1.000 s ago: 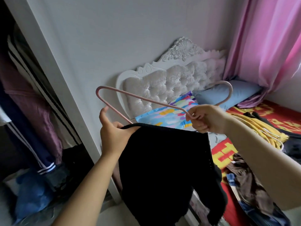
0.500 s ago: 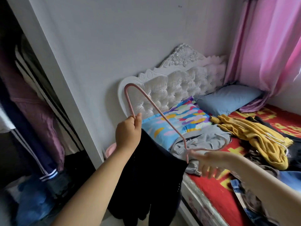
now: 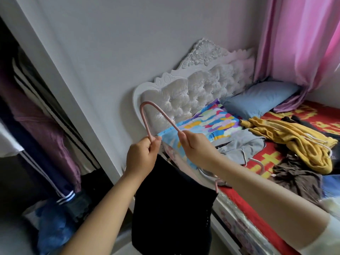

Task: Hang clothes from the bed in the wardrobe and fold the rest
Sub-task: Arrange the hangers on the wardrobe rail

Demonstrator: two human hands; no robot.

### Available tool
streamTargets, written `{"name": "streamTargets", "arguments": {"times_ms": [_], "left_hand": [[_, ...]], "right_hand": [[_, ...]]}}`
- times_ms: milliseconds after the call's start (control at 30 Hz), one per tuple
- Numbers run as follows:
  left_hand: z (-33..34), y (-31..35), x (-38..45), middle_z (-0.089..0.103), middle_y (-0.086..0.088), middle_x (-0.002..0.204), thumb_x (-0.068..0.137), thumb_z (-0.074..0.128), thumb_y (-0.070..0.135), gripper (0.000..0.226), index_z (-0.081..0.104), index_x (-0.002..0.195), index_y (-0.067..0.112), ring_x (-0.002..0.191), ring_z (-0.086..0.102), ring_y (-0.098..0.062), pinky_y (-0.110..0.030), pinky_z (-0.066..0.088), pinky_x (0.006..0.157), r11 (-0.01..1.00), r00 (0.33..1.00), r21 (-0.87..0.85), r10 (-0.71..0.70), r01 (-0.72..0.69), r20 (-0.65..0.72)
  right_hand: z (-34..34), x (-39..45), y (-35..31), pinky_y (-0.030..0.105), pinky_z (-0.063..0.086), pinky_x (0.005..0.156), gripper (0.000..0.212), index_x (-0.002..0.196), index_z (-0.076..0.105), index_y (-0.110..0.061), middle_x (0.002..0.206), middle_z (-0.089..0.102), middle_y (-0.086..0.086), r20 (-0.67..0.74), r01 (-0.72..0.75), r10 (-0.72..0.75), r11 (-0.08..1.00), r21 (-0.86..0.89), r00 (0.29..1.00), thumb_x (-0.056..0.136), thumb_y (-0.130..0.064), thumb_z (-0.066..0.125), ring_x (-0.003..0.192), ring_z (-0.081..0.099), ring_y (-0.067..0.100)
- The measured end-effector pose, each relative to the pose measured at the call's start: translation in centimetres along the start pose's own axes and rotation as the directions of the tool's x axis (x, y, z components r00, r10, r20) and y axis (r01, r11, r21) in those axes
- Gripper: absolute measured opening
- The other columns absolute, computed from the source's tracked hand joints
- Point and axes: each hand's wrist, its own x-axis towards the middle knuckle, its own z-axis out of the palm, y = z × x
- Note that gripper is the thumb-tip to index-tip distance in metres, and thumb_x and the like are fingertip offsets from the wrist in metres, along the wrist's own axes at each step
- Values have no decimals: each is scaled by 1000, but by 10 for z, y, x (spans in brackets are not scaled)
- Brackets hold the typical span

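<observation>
A pink hanger [image 3: 147, 115] stands tilted with one rounded end pointing up, in front of the headboard. My left hand [image 3: 141, 155] pinches one arm of it together with the top of a black garment [image 3: 171, 208], which hangs down below both hands. My right hand [image 3: 193, 144] grips the hanger's other arm a little to the right. The hanger's lower end shows under my right forearm. On the bed [image 3: 257, 223] lie a yellow garment [image 3: 294, 140], a grey one [image 3: 241, 146] and a brown one [image 3: 298, 177].
The open wardrobe [image 3: 36, 126] at the left holds hanging purple, navy and striped clothes. A white wardrobe post [image 3: 70, 100] stands between it and the wall. A blue pillow [image 3: 257, 98], a multicoloured pillow [image 3: 207, 124] and a pink curtain [image 3: 298, 43] are at the bed's head.
The hanger swung from lying across to standing on end. My right hand let go of its far end, dropped open, then rose and gripped the arm close to my left hand.
</observation>
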Motion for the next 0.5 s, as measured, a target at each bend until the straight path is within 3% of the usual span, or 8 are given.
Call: {"name": "streamTargets", "arguments": {"times_ms": [67,167,300,433,500], "left_hand": [[-7,4,-3,41,9,40,84,38,62,71,63,98,-3,47,48,-20,-23,28,44,993,989,13,117,-116,-88],[-22,10,-3,39,8,36,89,27,64,77,51,118,-3,54,47,-17,-25,28,44,983,965,-16,177,-184,-192],[-31,17,6,29,19,41,93,31,56,78,49,120,-15,49,42,-12,-23,25,45,970,939,-18,231,-243,-256],[-28,17,18,47,-8,39,84,38,46,67,56,119,-9,42,50,-22,-32,39,52,990,934,19,135,-136,-330],[-28,15,18,45,-8,39,84,40,43,61,63,110,-7,42,49,-24,-32,40,51,987,932,34,159,-156,-327]], "right_hand": [[5,0,0,30,26,58,39,61,26,-25,55,33,-5,-1,-7,7,1000,-22,1000,100,-26,28,63,38,22],[12,-7,4,29,25,60,39,60,26,-22,55,33,-5,27,-15,16,1000,-22,1000,100,-25,29,62,36,22],[7,-12,3,27,26,60,40,61,27,-20,56,34,-3,88,-1,2,1000,-15,996,100,-26,28,60,37,23],[4,-15,-2,27,24,60,39,61,26,-22,57,35,-4,124,47,-41,998,-44,991,100,-26,28,64,39,24],[1,-18,-3,26,23,59,38,62,26,-22,57,35,-4,144,46,-37,997,-65,989,100,-25,27,60,36,23]]}}
